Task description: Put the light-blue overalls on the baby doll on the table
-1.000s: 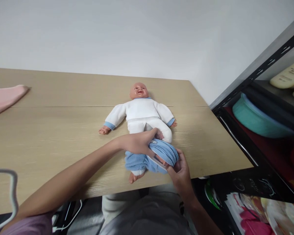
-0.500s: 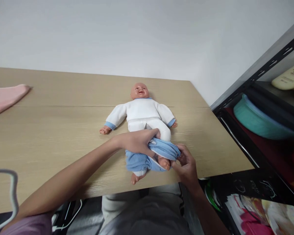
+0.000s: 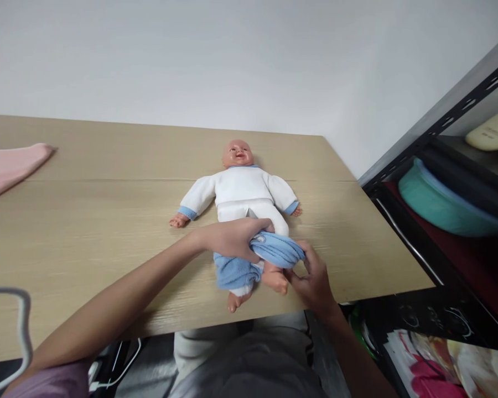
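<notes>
A baby doll (image 3: 244,182) in a white top with blue cuffs lies on its back on the table, its feet towards me. Blue pants (image 3: 236,271) are bunched around its lower legs. My left hand (image 3: 243,237) grips the bunched blue cloth from the left, at the doll's leg on the right side. On the other side of that leg, my right hand (image 3: 311,276) pinches the edge of the same cloth. The doll's right-hand foot (image 3: 275,279) sticks out below the cloth. Its other foot (image 3: 237,301) lies near the table's front edge.
A pink cloth (image 3: 12,166) lies at the left of the wooden table (image 3: 108,204). To the right stands a dark shelf with a teal basin (image 3: 444,204) and a cream bottle (image 3: 492,130). A white cable (image 3: 22,320) curves at the lower left.
The blue cloth has come up off the right-hand foot, so more of that foot shows. The fold hanging under it is gone. My hands have barely shifted.
</notes>
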The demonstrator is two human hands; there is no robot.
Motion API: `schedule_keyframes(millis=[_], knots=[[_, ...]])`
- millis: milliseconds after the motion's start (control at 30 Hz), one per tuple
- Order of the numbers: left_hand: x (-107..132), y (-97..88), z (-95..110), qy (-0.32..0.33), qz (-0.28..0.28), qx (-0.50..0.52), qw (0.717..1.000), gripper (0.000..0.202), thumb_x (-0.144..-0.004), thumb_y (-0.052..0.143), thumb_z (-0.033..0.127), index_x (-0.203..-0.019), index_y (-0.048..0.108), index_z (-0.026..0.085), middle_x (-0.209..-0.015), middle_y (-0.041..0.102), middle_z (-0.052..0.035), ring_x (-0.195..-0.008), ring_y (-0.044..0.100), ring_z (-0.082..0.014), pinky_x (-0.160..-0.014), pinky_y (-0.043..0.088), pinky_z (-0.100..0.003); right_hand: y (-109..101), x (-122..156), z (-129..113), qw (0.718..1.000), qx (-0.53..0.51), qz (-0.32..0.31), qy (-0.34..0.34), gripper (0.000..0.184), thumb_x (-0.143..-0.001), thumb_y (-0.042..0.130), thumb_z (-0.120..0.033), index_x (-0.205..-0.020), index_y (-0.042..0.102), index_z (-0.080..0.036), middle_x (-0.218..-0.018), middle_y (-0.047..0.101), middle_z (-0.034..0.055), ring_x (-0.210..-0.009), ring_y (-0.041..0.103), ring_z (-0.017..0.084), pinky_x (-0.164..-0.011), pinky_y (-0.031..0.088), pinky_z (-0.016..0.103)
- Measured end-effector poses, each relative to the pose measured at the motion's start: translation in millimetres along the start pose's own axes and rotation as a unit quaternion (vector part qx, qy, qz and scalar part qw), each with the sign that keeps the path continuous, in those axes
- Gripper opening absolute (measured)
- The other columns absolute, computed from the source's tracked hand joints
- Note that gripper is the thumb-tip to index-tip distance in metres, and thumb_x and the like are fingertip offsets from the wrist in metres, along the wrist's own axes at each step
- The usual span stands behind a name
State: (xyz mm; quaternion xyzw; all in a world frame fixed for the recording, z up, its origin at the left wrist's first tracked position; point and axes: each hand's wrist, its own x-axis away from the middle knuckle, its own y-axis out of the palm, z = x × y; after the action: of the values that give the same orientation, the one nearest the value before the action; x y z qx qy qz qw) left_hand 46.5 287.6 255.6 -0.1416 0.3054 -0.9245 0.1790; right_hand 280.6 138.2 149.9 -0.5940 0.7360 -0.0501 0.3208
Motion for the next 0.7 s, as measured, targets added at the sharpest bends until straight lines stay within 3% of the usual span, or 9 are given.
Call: schedule_keyframes(millis=[100, 200, 367, 533, 600, 700], knots=[[0.2, -4.1, 3.0, 0.017, -0.006, -0.017, 1.0, 0.029, -0.084, 0.075, 0.02, -0.112, 0.068, 0.022, -0.09, 0.068, 0.0018, -0.08, 0.063, -0.0191, -0.071, 0.042, -0.03, -11.9, -10.6, 1.3, 0.998, 0.031, -0.061, 0.0, 0.023, -0.093, 0.073, -0.022, -0.115, 0.067, -0.028, -0.096, 0.077, 0.002, -0.087, 0.075, 0.027, -0.079, 0.06, 0.038], [-1.1, -7.3, 1.6, 0.032, -0.024, -0.016, 0.999, 0.012, -0.087, 0.074, 0.02, -0.098, 0.069, 0.02, -0.081, 0.065, 0.004, -0.072, 0.059, -0.0159, -0.068, 0.039, -0.03, -26.8, -26.7, -1.4, 0.987, 0.039, -0.153, -0.009, 0.016, -0.097, 0.077, -0.032, -0.11, 0.068, -0.027, -0.096, 0.078, 0.0028, -0.087, 0.076, 0.028, -0.078, 0.059, 0.04], [-0.8, -8.7, -0.9, 0.024, -0.025, -0.032, 0.999, 0.019, -0.089, 0.082, 0.03, -0.101, 0.071, 0.02, -0.086, 0.07, 0.0019, -0.077, 0.063, -0.0186, -0.07, 0.041, -0.03, -47.1, -51.9, -3.3, 0.959, 0.051, -0.277, -0.004, 0.03, -0.098, 0.084, -0.046, -0.115, 0.067, -0.028, -0.109, 0.078, 0.0039, -0.101, 0.075, 0.03, -0.088, 0.06, 0.043], [19.2, -17.3, 7.4, 0.001, 0.017, -0.11, 0.994, 0.062, -0.089, 0.091, 0.052, -0.137, 0.069, 0.021, -0.121, 0.074, -0.0075, -0.105, 0.07, -0.0286, -0.086, 0.048, -0.034, -56.9, -65.1, 6.0, 0.948, 0.067, -0.311, -0.029, 0.039, -0.095, 0.087, -0.053, -0.117, 0.066, -0.028, -0.115, 0.074, 0.0053, -0.107, 0.07, 0.031, -0.094, 0.056, 0.044], [33.2, -25.9, 5.9, -0.033, 0.031, -0.147, 0.988, 0.063, -0.087, 0.094, 0.052, -0.136, 0.069, 0.022, -0.121, 0.072, -0.0081, -0.108, 0.068, -0.0301, -0.09, 0.048, -0.035, -59.4, -73.0, 8.2, 0.94, 0.042, -0.337, -0.028, 0.041, -0.095, 0.088, -0.054, -0.118, 0.066, -0.027, -0.114, 0.072, 0.0051, -0.106, 0.069, 0.03, -0.094, 0.055, 0.043], [53.1, -40.5, -4.5, -0.062, 0.003, -0.152, 0.986, 0.047, -0.086, 0.095, 0.048, -0.119, 0.073, 0.023, -0.114, 0.072, -0.0066, -0.106, 0.067, -0.0293, -0.09, 0.049, -0.035, -60.9, -89.6, 10.4, 0.933, -0.02, -0.358, -0.034, 0.033, -0.1, 0.081, -0.054, -0.109, 0.067, -0.026, -0.107, 0.069, 0.0038, -0.098, 0.066, 0.026, -0.09, 0.053, 0.039]])
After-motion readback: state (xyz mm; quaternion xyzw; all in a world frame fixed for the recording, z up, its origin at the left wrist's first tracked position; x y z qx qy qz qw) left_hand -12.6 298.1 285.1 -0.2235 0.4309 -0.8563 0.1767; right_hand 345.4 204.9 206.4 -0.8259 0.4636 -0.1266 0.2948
